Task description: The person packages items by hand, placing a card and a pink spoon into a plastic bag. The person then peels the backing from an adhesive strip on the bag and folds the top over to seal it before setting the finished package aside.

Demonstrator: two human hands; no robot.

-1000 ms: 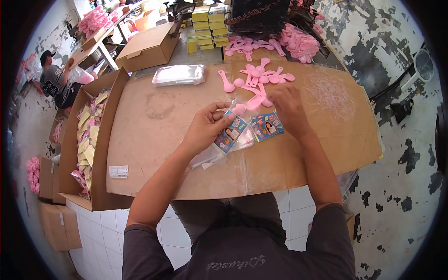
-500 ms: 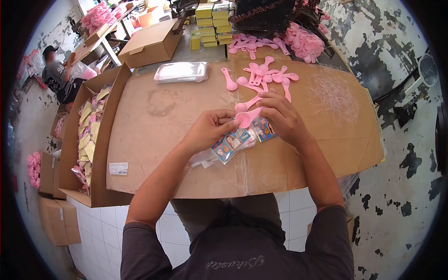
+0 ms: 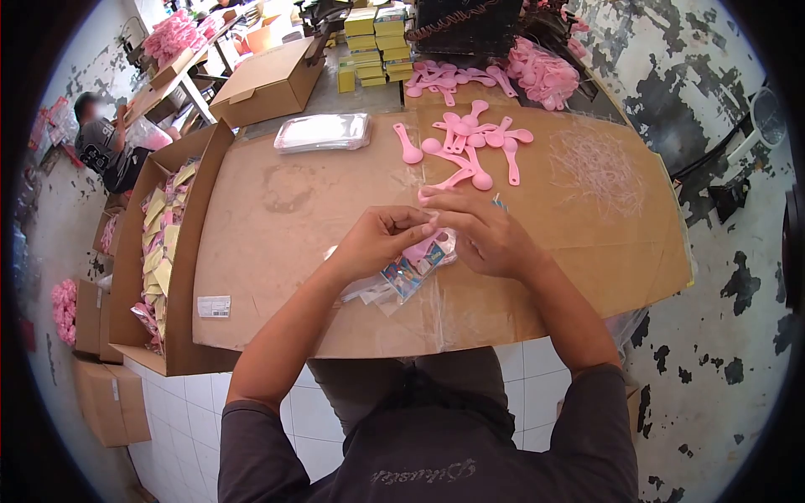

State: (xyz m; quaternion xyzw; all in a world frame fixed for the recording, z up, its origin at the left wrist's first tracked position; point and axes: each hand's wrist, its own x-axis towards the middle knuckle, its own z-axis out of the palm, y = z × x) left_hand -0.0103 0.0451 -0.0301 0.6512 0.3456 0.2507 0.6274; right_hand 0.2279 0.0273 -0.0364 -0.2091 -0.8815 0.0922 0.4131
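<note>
An open carton stands along the left edge of the surface; clear packets lie toward the far edge. Mid-surface, the left hand has its fingers pinched on a clear bag — a blue card and pink spoon show there. Loose spoons lie toward the far edge. The right hand reaches the bag's mouth, its grip unclear — thin strips lie near the right edge.
</note>
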